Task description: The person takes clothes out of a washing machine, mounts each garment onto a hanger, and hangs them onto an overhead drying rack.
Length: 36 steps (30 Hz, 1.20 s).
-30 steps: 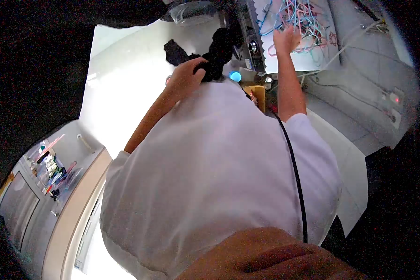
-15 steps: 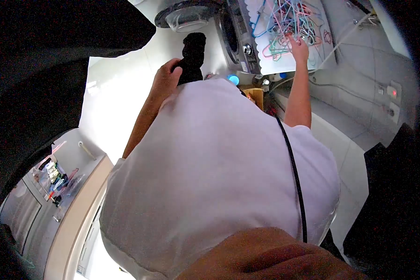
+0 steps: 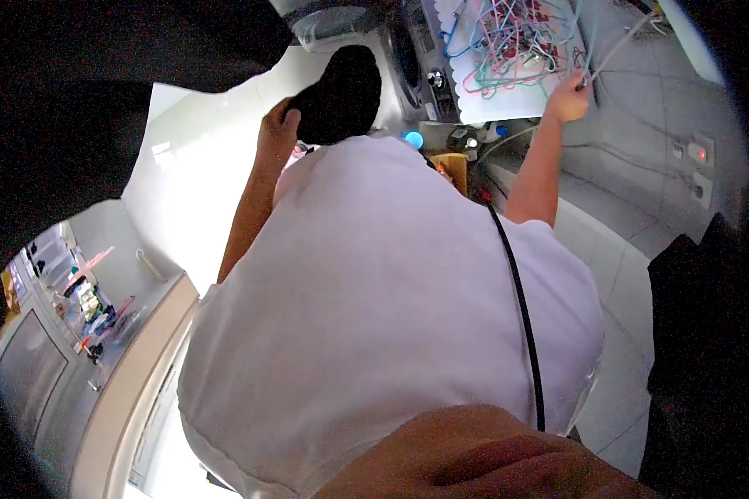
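My left hand (image 3: 280,131) grips the edge of a black cloth (image 3: 341,98), which hangs bunched in front of my white shirt. At the upper right, my right hand (image 3: 567,98) is closed on a light blue hanger (image 3: 592,37), blurred and seen partly, beside the right edge of the white surface. A tangled heap of pink, blue and green hangers (image 3: 520,41) lies on that white surface (image 3: 499,108), left of my right hand.
A machine with a round door (image 3: 404,62) and a knob stands under the hangers. Below it are a blue cap (image 3: 413,139) and a yellow box (image 3: 451,164). A wall socket (image 3: 701,155) with a red light is at right, a ledge (image 3: 133,366) at lower left.
My right hand has moved from within the hanger heap to its right, now with a hanger. My left hand has shifted left and the black cloth has changed shape.
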Available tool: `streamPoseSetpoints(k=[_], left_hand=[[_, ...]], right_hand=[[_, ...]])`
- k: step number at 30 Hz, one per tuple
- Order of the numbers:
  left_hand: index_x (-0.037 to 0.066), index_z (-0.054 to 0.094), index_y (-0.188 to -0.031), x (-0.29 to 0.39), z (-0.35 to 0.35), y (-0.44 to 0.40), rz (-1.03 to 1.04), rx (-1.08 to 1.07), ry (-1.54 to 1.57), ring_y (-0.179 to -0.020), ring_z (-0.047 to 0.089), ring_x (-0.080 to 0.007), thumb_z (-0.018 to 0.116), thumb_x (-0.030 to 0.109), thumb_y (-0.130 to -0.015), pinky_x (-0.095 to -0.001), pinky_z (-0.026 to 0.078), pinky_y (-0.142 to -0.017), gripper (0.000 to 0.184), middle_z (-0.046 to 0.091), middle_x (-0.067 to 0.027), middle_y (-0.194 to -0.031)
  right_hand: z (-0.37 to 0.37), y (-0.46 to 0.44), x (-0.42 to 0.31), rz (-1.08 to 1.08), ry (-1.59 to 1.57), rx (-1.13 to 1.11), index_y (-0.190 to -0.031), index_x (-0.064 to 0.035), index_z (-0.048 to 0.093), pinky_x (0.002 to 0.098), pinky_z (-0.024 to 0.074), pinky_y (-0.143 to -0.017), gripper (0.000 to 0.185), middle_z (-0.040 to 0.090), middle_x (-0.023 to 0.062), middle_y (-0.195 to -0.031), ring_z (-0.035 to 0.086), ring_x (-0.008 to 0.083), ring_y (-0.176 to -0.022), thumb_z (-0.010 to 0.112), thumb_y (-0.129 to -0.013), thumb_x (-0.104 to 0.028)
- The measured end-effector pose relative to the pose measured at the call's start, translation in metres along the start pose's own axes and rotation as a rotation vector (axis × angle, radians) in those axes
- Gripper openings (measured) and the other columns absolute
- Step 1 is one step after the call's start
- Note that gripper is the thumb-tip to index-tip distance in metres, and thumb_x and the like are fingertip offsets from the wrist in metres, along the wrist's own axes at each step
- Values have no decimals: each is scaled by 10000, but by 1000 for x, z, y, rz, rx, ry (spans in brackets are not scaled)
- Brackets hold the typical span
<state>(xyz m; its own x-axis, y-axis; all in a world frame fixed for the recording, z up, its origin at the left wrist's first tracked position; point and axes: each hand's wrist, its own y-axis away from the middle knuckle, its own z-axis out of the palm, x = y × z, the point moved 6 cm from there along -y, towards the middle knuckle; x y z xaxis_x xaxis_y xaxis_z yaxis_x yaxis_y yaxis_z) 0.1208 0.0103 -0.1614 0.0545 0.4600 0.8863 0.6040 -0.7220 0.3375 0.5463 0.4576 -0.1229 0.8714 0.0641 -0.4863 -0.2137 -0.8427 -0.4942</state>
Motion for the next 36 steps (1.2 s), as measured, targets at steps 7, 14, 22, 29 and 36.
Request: streamPoseSetpoints(k=[7, 14, 22, 29, 36], left_hand=[[-70, 654, -1241, 40, -33, 40, -35, 246, 367, -933, 602, -123, 567, 200, -1021, -277, 493, -853, 358, 705, -58, -1038], [-57, 590, -1374, 77, -70, 100, -57, 180, 367, -956, 640, -130, 591, 174, -1010, -276, 518, -869, 431, 706, -61, -1074], [-31, 634, -1335, 68, -150, 197, 165, 277, 163, -910, 620, -109, 586, 89, -950, -280, 521, -857, 406, 715, -52, -1022], [18, 631, -1282, 11, -255, 337, 286, 623, -24, -888, 547, -145, 499, -11, -998, -260, 463, -868, 315, 568, -23, -957], [38, 726, -1159, 25, -308, 525, 449, 1007, -401, -890, 629, -311, 547, 22, -914, -362, 492, -855, 304, 634, -158, -924]], right_hand=[[-22, 25, -6, -20, -862, -413, -1214, 38, 726, 281, 537, -740, 332, 753, 79, -1022, 671, 135, -841, 670, -1011, -218], [-90, 118, -13, -35, -579, -787, -1186, -15, 760, 254, 484, -801, 246, 729, 41, -981, 610, 101, -920, 719, -977, -138], [-229, 199, -150, -1094, -643, -376, -1041, -87, 818, 325, 452, -759, 240, 693, 22, -807, 605, 176, -803, 821, -803, -52], [-296, 287, -226, -1357, -546, -241, -989, -193, 817, 326, 457, -770, 250, 749, -37, -895, 648, 162, -824, 860, -745, -161], [-373, 405, -318, -1604, -751, 123, -942, -256, 815, 324, 462, -751, 226, 730, -133, -902, 648, 136, -866, 886, -733, -208]])
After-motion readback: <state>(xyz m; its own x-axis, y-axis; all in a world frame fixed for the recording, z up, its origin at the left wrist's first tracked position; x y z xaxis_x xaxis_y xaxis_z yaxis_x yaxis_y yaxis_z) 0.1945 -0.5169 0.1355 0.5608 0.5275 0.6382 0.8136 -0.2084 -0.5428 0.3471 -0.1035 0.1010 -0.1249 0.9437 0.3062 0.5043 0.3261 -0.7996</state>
